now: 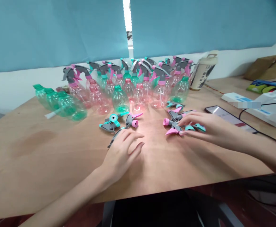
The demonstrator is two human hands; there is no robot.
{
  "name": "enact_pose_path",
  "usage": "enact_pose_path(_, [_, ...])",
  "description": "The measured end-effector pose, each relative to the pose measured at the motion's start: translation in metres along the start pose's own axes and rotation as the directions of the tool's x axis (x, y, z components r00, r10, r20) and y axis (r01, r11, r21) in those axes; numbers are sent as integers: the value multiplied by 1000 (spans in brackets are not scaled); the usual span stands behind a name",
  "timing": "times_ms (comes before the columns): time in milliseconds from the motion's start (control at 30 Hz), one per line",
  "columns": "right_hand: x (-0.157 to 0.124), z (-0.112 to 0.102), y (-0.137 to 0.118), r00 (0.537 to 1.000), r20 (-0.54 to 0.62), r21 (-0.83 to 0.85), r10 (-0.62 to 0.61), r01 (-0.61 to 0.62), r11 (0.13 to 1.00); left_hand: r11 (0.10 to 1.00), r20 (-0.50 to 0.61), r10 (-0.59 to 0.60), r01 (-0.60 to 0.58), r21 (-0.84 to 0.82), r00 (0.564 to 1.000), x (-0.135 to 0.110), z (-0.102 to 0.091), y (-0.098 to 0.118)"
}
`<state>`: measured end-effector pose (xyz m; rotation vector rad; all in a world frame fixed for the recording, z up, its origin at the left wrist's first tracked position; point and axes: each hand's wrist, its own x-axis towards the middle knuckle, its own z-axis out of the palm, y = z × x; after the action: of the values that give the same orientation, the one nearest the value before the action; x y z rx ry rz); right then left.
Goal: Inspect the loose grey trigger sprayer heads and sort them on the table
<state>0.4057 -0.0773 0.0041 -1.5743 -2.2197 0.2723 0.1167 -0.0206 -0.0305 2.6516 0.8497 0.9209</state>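
My left hand (123, 151) rests on the wooden table (33, 157), fingers stretched forward and slightly apart, lying over a grey spray trigger head (114, 137). Just beyond it lie two more trigger heads, a teal one (111, 123) and a pink-capped one (133, 120). My right hand (206, 127) lies flat with spread fingers on a small heap of pink and teal trigger heads (176, 124). Farther back stand several pink and green plastic spray bottles (133, 88), some capped with triggers, some bare.
Green bottles (62, 105) lie on their sides at the left. A white tumbler (203, 72) stands at the back right. A phone (230, 118), white boxes (258, 105), a black cable and cardboard boxes sit at the right. A blue curtain hangs behind.
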Motion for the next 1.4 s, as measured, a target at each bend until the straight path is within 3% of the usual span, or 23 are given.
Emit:
enact_pose_path(133, [9, 9, 21, 994, 74, 4, 85, -86, 996, 998, 94, 50, -47, -38, 994, 16, 17, 12])
enact_pose_path(367, [66, 36, 45, 986, 128, -52, 106, -101, 994, 992, 205, 30, -4, -128, 978, 34, 46, 22])
enact_pose_path(500, [77, 44, 39, 988, 149, 19, 52, -55, 998, 988, 182, 2, 26, -153, 983, 29, 48, 19])
enact_pose_path(633, [63, 41, 16, 986, 163, 195, -42, 10, 981, 971, 85, -139, 153, -183, 987, 25, 40, 10])
enact_pose_path(667, [58, 40, 10, 987, 150, 265, -65, 23, 964, 965, 55, -171, 179, -194, 984, 24, 38, 8])
enact_pose_path(767, [49, 43, -5, 991, 69, 589, -116, 53, 807, 961, -23, -186, 177, -212, 982, 22, 37, 3])
enact_pose_path(900, [46, 56, -12, 994, 44, 669, -97, 42, 742, 994, -51, -67, 62, -95, 996, 19, 41, 2])
enact_pose_path(967, [45, 63, -13, 995, 82, 732, -65, -16, 681, 999, -25, -24, 23, -29, 999, 18, 42, 0])
enact_pose_path(1067, [42, 68, -13, 979, 197, 846, -56, -141, 514, 1000, -3, 15, -15, 20, 1000, 18, 43, -3])
enact_pose_path(1133, [40, 68, -14, 970, 232, 868, -78, -171, 465, 996, -20, 69, -68, 56, 997, 19, 42, -4])
enact_pose_path(1233, [38, 69, -13, 985, 165, 815, -54, -105, 570, 988, -73, 132, -125, 91, 989, 20, 41, -4])
enact_pose_path(1333, [37, 72, -11, 999, -30, 711, 19, 8, 703, 984, -135, 154, -139, 112, 979, 20, 38, -1])
enact_pose_path(1400, [37, 73, -12, 987, -153, 686, 55, 66, 725, 984, -156, 160, -145, 104, 975, 20, 37, 0])
